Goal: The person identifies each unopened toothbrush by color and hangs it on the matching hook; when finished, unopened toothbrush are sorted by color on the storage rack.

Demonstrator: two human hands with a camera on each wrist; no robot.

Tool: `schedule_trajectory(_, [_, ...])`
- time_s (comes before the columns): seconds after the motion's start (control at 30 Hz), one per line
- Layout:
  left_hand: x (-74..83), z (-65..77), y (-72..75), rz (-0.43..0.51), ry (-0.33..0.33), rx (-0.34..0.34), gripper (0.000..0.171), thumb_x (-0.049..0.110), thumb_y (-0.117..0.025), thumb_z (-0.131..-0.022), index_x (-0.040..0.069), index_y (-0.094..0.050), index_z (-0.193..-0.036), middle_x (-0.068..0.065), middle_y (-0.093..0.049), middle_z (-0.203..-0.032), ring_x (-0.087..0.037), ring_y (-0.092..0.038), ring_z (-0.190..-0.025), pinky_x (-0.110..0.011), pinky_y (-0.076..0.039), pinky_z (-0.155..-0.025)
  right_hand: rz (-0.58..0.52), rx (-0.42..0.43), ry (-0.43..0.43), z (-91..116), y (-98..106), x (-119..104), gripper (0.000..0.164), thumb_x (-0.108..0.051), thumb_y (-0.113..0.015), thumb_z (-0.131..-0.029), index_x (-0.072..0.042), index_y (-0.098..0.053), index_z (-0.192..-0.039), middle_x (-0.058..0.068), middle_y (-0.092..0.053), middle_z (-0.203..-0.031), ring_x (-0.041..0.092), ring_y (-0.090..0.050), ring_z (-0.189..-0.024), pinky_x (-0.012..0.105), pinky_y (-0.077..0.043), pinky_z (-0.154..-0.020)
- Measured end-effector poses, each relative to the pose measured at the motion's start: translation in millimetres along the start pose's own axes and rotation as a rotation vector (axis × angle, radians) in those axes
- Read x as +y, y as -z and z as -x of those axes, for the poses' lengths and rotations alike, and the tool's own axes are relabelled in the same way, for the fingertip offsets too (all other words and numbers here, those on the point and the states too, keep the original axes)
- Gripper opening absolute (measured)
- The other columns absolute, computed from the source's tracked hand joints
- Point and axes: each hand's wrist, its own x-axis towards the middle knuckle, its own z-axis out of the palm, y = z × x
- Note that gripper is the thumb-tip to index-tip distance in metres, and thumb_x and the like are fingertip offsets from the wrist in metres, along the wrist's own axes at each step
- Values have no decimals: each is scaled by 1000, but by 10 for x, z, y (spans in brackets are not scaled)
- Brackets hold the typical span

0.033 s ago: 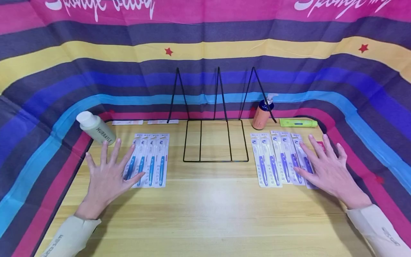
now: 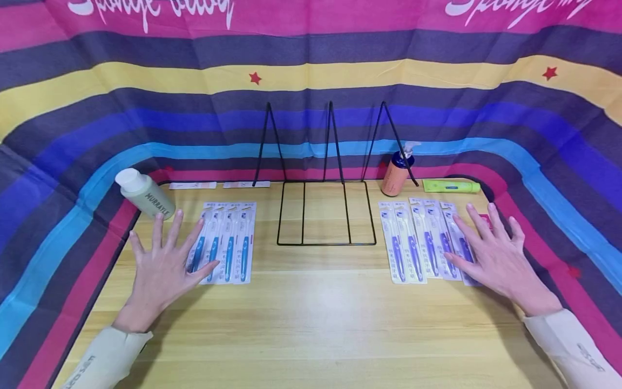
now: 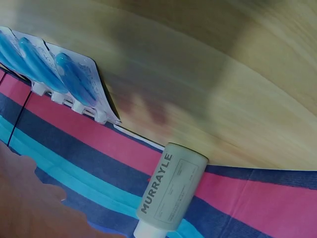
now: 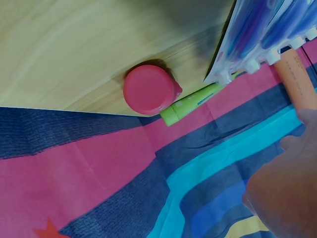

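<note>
With fingers spread, my left hand (image 2: 162, 270) hovers at the left end of a row of packaged blue toothbrushes (image 2: 229, 248), partly covering them. It holds nothing. A grey-green bottle (image 2: 148, 197) with a white cap, lettered MURRAYLE, stands just beyond its fingertips. On the other side, my right hand (image 2: 500, 259), also spread and holding nothing, overlaps the right end of a row of packaged purple toothbrushes (image 2: 427, 248). Behind its fingers a red round-topped container (image 4: 151, 90) is mostly hidden in the head view; the right wrist view shows its lid.
A black wire rack (image 2: 326, 244) stands at the back centre. To its right are an orange pump bottle (image 2: 394, 178) with a dark collar and a green tube (image 2: 451, 186). Two flat white packs (image 2: 193, 185) lie along the back left edge. Striped cloth (image 2: 311, 48) surrounds the wooden table (image 2: 320, 324).
</note>
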Motion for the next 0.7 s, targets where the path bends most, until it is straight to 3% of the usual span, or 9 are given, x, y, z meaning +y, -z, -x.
schedule_trajectory(0.2, [3, 3, 16, 4, 22, -44, 110, 86, -60, -82, 23, -42, -170, -18, -19, -180, -46, 1, -165, -83, 12, -114, -4, -38, -29, -4, -13, -2, 96, -70, -65, -94, -15, -42, -169, 20, -23, -178, 45, 1, -165, 73, 3, -123])
schedule_trajectory(0.37, [84, -85, 33, 42, 79, -106, 111, 79, -69, -83, 21, -38, -172, -21, -18, -179, -50, -1, -164, -89, 2, -113, -24, -57, -70, 18, -15, 4, 100, -64, -70, -92, -14, -36, -171, 21, -21, -178, 47, -2, -165, 76, 2, -121])
schedule_trajectory(0.57, [332, -342, 31, 172, 145, -212, 111, 73, -71, -91, 13, -28, -174, -26, -17, -178, -54, -1, -163, -89, -6, -114, -107, -78, -135, 41, -40, 29, 99, -53, -75, -95, -3, -34, -169, 28, -24, -174, 52, -9, -161, 83, -14, -107])
schedule_trajectory(0.7, [574, -570, -19, 251, 129, -267, 107, 73, -67, -94, 11, -30, -173, -24, -18, -178, -51, -2, -164, -84, -7, -119, -178, -78, -200, 63, -40, 29, 99, -46, -79, -95, 4, -32, -167, 30, -26, -170, 60, -24, -147, 77, -22, -92])
